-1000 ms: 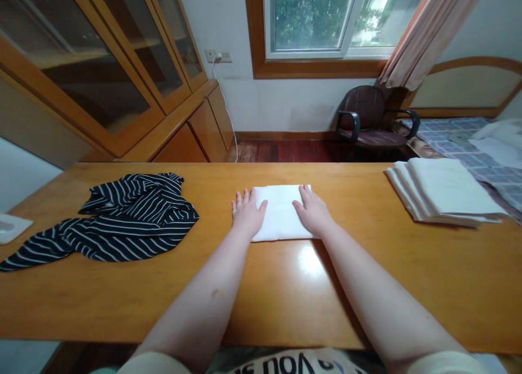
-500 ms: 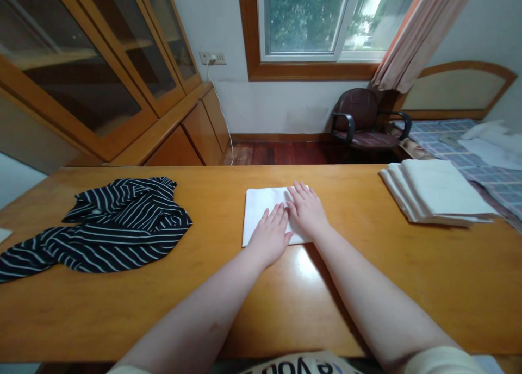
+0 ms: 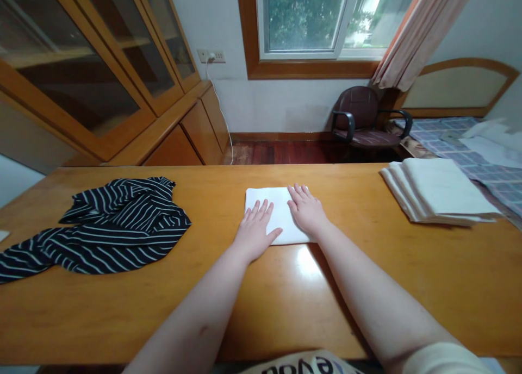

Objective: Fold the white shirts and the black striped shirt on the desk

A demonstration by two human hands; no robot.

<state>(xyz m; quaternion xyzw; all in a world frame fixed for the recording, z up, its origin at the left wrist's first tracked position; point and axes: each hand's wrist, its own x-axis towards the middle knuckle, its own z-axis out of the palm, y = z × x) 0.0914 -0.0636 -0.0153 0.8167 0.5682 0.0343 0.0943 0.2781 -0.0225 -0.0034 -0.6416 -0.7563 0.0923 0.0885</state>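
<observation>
Left hand (image 3: 255, 234) and right hand (image 3: 308, 212) lie flat, outspread, gripping nothing, on a folded white cloth (image 3: 282, 215) atop the counter (image 3: 218, 211).

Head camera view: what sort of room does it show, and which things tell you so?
Probably a bedroom in a home: a headboard and checked bedding show at the right, and a pink curtain hangs at the window.

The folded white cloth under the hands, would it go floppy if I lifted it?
Probably floppy: the white cloth looks soft and is folded, so it might open up. It's likely light, being flat and fairly thin. Pushed, it may slide, since the table looks smooth and shiny.
</observation>
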